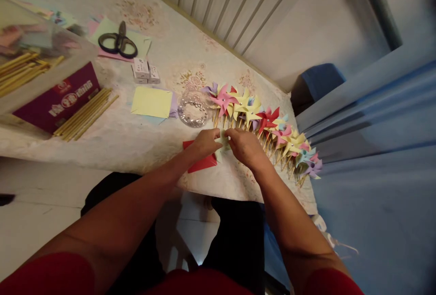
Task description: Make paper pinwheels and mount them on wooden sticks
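Observation:
Between my two hands is a piece of pale green paper (223, 144), partly hidden by the fingers. My left hand (207, 142) is closed, pinching the paper's left side. On the other side my right hand (243, 145) is pinched on the paper too. Red paper (203, 164) lies on the table beneath my left wrist. Just beyond my hands sits a clear round dish (193, 109) with small shiny pieces in it. A row of finished paper pinwheels (269, 120) on sticks lies beyond and to the right of my right hand.
Yellow paper sheets (152, 102) lie left of the dish. Behind them are small white boxes (145, 71) and black-handled scissors (118, 46) on coloured paper. Bamboo sticks (86, 115) rest by a purple sign (61, 99) at the left. A blue curtain (371, 172) hangs at the right.

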The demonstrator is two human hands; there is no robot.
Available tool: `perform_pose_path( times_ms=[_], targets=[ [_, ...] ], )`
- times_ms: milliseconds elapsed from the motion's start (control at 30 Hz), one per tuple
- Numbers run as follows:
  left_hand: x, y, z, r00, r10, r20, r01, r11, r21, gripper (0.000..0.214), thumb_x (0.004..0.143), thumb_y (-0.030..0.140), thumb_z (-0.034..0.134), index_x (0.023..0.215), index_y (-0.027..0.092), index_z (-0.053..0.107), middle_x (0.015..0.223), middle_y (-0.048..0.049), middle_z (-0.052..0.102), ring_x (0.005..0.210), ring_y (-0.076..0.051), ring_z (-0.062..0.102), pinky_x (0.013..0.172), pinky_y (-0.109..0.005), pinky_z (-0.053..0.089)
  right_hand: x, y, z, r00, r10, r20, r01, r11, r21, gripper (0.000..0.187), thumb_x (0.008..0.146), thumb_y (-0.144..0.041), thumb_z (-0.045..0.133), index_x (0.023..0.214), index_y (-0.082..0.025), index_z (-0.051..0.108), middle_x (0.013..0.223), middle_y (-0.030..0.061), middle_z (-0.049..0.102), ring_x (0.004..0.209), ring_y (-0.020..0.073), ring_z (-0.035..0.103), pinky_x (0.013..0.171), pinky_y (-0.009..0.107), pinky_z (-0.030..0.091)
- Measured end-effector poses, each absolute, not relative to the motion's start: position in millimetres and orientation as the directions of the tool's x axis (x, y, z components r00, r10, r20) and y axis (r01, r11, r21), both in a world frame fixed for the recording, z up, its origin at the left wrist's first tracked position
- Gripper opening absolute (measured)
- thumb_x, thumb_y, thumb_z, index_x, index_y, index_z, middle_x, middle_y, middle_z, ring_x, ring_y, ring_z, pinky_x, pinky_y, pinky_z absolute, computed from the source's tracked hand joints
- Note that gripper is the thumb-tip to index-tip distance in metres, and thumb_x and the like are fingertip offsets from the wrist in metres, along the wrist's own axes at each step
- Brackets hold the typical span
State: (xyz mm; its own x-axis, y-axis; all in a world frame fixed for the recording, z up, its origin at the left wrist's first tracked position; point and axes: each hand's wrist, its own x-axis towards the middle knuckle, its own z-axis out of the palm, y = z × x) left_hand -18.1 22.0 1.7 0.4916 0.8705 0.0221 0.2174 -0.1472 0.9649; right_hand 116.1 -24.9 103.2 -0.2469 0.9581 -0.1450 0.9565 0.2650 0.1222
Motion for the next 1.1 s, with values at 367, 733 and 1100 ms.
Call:
perform_pose_path(
  times_ms=[367, 733, 1100],
  targets=[
    [-16, 21, -1, 0.460, 0.888, 0.015, 0.286, -0.164, 0.944, 0.007, 0.072, 0.014, 0.061, 0.077, 0.019, 0.059, 0.076, -0.0004, 0.065, 0.077, -0.018, 0.060, 0.069, -0.028, 0.043, 111, -14, 93, -0.210, 0.940, -0.269, 0.945, 0.266, 0.192, 0.023, 0.094, -0.017, 0.051, 0.106, -0.020, 0.070, 0.104, 0.0091, 0.073, 0.093, 0.0203, 0.066, 0.074, 0.028, 0.038],
    [-14, 22, -2, 0.469, 0.883, 0.011, 0.288, -0.164, 0.944, 0.008, 0.075, 0.019, 0.063, 0.074, 0.019, 0.055, 0.075, -0.0003, 0.063, 0.076, -0.018, 0.059, 0.068, -0.029, 0.040, 104, -5, 97, -0.240, 0.885, -0.398, 0.934, 0.323, 0.154, 0.026, 0.088, -0.009, 0.054, 0.099, -0.015, 0.077, 0.097, 0.0119, 0.077, 0.090, 0.0203, 0.068, 0.075, 0.027, 0.040],
    [-16, 22, 0, 0.509, 0.860, -0.016, 0.145, -0.068, 0.987, 0.015, 0.068, 0.020, 0.071, 0.075, 0.018, 0.058, 0.073, 0.0004, 0.062, 0.077, -0.018, 0.061, 0.065, -0.026, 0.043, 103, -8, 112, -0.198, 0.913, -0.357, 0.945, 0.274, 0.176, 0.022, 0.088, -0.017, 0.059, 0.098, -0.021, 0.078, 0.091, 0.0103, 0.077, 0.085, 0.0228, 0.069, 0.072, 0.029, 0.042]
  ],
)
